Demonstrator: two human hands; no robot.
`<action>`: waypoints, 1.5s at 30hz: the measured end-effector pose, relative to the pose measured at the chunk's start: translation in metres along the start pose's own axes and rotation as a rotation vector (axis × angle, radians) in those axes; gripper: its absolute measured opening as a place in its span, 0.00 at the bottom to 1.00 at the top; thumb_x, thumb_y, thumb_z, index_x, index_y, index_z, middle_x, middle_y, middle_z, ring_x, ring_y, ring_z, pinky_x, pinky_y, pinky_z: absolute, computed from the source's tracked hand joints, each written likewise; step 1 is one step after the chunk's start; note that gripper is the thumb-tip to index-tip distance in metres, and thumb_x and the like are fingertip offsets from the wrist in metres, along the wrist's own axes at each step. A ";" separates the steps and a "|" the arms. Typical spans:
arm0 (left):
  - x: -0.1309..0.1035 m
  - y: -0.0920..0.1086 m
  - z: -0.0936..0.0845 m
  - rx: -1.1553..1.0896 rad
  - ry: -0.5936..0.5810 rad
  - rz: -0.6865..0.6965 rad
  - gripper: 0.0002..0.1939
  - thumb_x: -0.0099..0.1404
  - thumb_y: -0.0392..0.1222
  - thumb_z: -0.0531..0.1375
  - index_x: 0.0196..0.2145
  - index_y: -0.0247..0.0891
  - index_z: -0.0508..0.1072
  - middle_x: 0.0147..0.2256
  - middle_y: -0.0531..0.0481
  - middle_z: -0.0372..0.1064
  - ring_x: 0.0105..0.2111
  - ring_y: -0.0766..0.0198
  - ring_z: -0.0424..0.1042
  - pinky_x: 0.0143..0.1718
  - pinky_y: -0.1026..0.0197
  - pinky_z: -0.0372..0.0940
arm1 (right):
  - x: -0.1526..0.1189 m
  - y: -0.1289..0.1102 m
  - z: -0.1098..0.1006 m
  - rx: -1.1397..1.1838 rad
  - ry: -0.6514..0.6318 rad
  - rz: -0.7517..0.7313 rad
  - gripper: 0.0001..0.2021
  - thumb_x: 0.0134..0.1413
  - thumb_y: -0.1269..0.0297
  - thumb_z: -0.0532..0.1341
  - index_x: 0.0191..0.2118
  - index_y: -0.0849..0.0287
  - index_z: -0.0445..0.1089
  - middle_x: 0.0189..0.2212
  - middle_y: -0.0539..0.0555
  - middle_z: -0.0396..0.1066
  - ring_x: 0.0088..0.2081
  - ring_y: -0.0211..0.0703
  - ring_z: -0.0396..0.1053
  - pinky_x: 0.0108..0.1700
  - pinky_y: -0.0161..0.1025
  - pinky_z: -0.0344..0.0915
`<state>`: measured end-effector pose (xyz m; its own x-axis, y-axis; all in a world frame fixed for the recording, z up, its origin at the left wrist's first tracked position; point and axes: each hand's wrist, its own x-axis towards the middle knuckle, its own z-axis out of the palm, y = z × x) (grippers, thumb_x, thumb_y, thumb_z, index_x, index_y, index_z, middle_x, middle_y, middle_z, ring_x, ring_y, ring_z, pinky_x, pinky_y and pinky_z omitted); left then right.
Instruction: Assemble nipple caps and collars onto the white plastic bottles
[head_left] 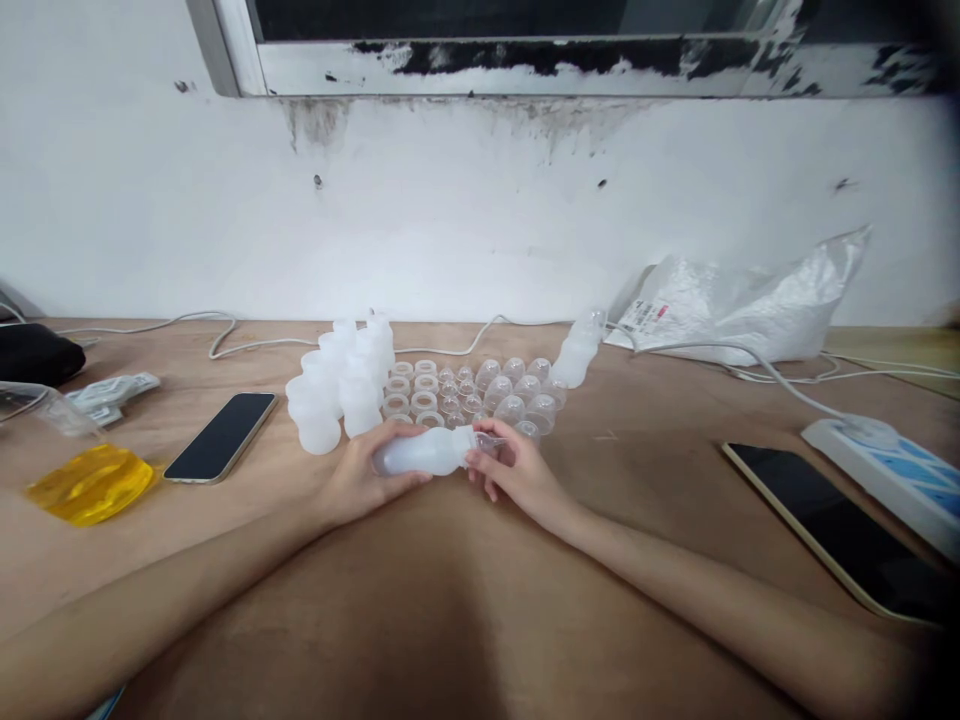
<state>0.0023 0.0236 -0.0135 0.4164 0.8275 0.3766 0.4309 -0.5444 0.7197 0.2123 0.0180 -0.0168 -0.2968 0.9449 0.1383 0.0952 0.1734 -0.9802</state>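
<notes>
A milky plastic bottle (424, 452) lies sideways between my hands above the wooden table. My left hand (369, 472) is wrapped round its base end. At the neck end, the fingers of my right hand (517, 468) hold a clear teat (486, 441) against the white ring. Just behind stand rows of white rings (425, 383), small clear teats (450, 389) and clear domed caps (510, 409). Several frosted bottles (341, 385) are grouped behind my left hand. One bottle with a clear top (577, 350) stands beyond the caps.
On the left are a phone (221, 437), a container of yellow liquid (91, 486), small packets (112, 395) and a black item (37, 354). At the right are another phone (832, 530), a power strip (892, 470) and a plastic bag (739, 300). Cables run along the wall.
</notes>
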 end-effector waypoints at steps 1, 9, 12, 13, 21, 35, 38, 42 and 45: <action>0.001 0.000 0.000 -0.020 -0.007 -0.028 0.21 0.54 0.46 0.61 0.44 0.39 0.65 0.45 0.48 0.67 0.46 0.57 0.66 0.45 0.55 0.62 | 0.000 -0.001 -0.001 0.000 -0.012 -0.032 0.21 0.43 0.62 0.62 0.44 0.56 0.58 0.33 0.51 0.66 0.20 0.28 0.60 0.17 0.28 0.57; 0.001 -0.002 -0.002 -0.044 -0.030 -0.045 0.20 0.54 0.45 0.61 0.44 0.39 0.66 0.45 0.48 0.67 0.45 0.57 0.66 0.45 0.56 0.63 | 0.000 -0.005 -0.006 0.011 -0.038 -0.132 0.19 0.40 0.64 0.64 0.42 0.53 0.64 0.44 0.54 0.60 0.28 0.33 0.64 0.18 0.29 0.61; -0.002 -0.001 -0.001 0.034 0.018 0.078 0.20 0.55 0.44 0.61 0.45 0.38 0.65 0.45 0.47 0.66 0.46 0.58 0.66 0.46 0.56 0.62 | 0.000 -0.004 -0.004 0.006 -0.016 -0.020 0.19 0.39 0.62 0.65 0.40 0.57 0.63 0.29 0.51 0.68 0.20 0.31 0.62 0.18 0.30 0.60; -0.003 0.000 0.000 0.064 0.040 0.140 0.19 0.55 0.43 0.60 0.45 0.37 0.65 0.45 0.46 0.66 0.46 0.58 0.65 0.47 0.56 0.61 | -0.001 -0.003 -0.003 -0.007 -0.008 0.017 0.17 0.40 0.61 0.64 0.39 0.58 0.63 0.24 0.49 0.68 0.17 0.31 0.61 0.17 0.30 0.59; -0.003 0.002 0.001 0.063 0.045 0.144 0.20 0.54 0.44 0.61 0.45 0.38 0.65 0.44 0.45 0.67 0.45 0.58 0.66 0.46 0.55 0.62 | -0.003 -0.005 -0.006 -0.127 -0.026 -0.040 0.17 0.46 0.56 0.60 0.41 0.59 0.61 0.30 0.53 0.69 0.21 0.32 0.63 0.19 0.30 0.61; -0.004 0.001 0.001 0.091 0.020 0.125 0.20 0.56 0.45 0.59 0.46 0.39 0.63 0.45 0.46 0.66 0.46 0.58 0.65 0.46 0.54 0.61 | -0.002 -0.008 -0.002 -0.039 -0.013 0.007 0.17 0.40 0.62 0.64 0.40 0.57 0.64 0.28 0.51 0.67 0.19 0.32 0.64 0.20 0.33 0.65; -0.004 0.000 0.002 0.146 0.058 0.215 0.19 0.57 0.43 0.59 0.46 0.38 0.63 0.45 0.44 0.66 0.46 0.58 0.65 0.47 0.54 0.61 | -0.002 -0.007 0.000 0.001 -0.012 0.035 0.16 0.43 0.62 0.62 0.39 0.60 0.62 0.18 0.46 0.65 0.17 0.33 0.64 0.20 0.32 0.64; -0.004 0.001 0.001 0.081 0.071 0.166 0.20 0.56 0.44 0.60 0.46 0.38 0.64 0.46 0.44 0.66 0.47 0.58 0.65 0.48 0.54 0.60 | -0.002 -0.010 -0.004 -0.008 -0.042 0.005 0.17 0.43 0.61 0.62 0.40 0.58 0.60 0.26 0.49 0.67 0.19 0.33 0.66 0.17 0.30 0.62; -0.003 0.003 -0.002 -0.028 -0.001 0.056 0.21 0.54 0.45 0.61 0.45 0.39 0.64 0.46 0.46 0.66 0.46 0.58 0.65 0.46 0.55 0.62 | -0.002 -0.013 -0.008 -0.025 -0.116 -0.001 0.23 0.40 0.62 0.64 0.44 0.56 0.59 0.33 0.51 0.66 0.19 0.32 0.66 0.16 0.29 0.60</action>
<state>0.0009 0.0199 -0.0109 0.4403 0.7954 0.4164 0.3839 -0.5861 0.7135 0.2192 0.0159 -0.0032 -0.4048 0.9065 0.1202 0.1183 0.1823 -0.9761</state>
